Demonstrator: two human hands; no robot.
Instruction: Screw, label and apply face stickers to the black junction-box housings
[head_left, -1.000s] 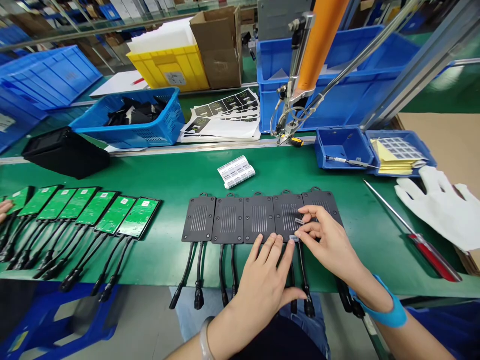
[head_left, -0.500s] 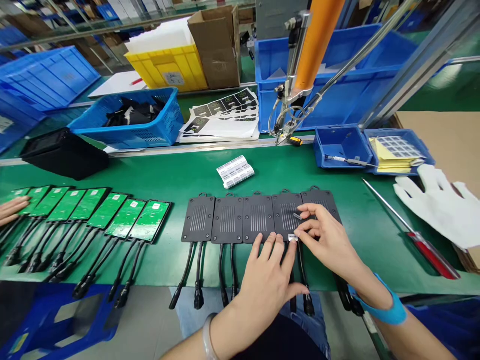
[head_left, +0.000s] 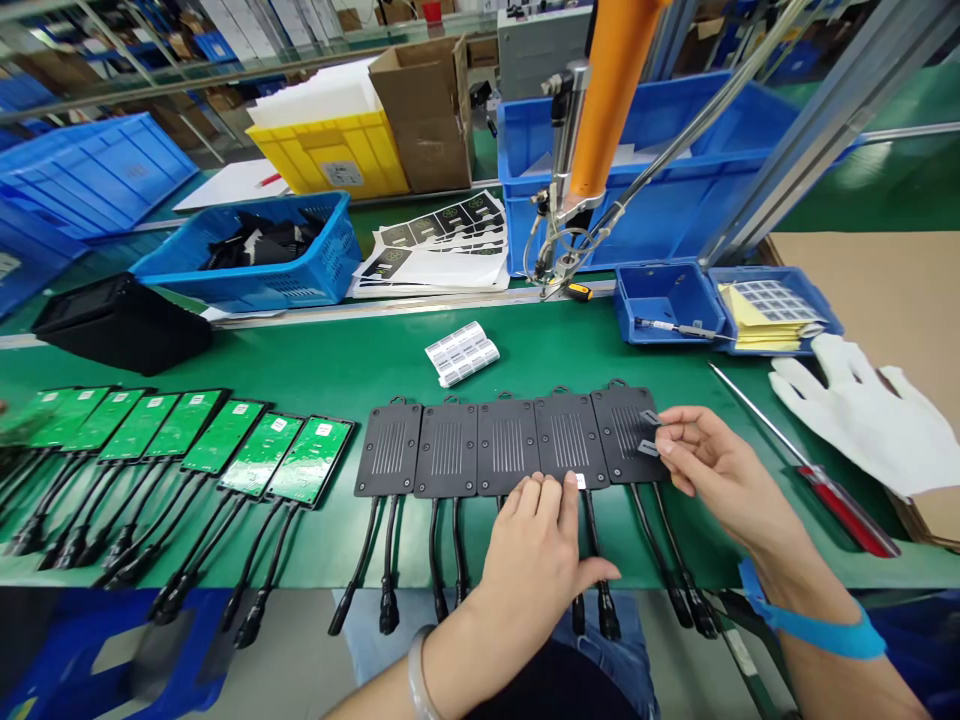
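Several black ribbed housings (head_left: 506, 450) with screwed corners and black cables lie in a row on the green bench. My left hand (head_left: 532, 550) rests on the lower edge of the fourth housing from the left (head_left: 570, 435), fingers stretched out and thumb apart. Its index fingertip touches a small white label (head_left: 576, 481) there. Over the rightmost housing (head_left: 621, 430), my right hand (head_left: 705, 460) pinches small grey strips (head_left: 648, 447) that look like labels. Behind the row lies a curled sheet of printed labels (head_left: 461, 354).
Green circuit boards (head_left: 311, 460) with cables stand in a row at left. A red-handled screwdriver (head_left: 847, 510) and a white glove (head_left: 870, 410) lie right. Small blue bins (head_left: 667, 305) stand behind, under a hanging orange tool (head_left: 611, 110). Cables overhang the front edge.
My right hand has moved right, from the fourth housing to the rightmost one, with the grey strips now plainly visible. My left hand stays at the fourth housing, its fingers drawn closer together.
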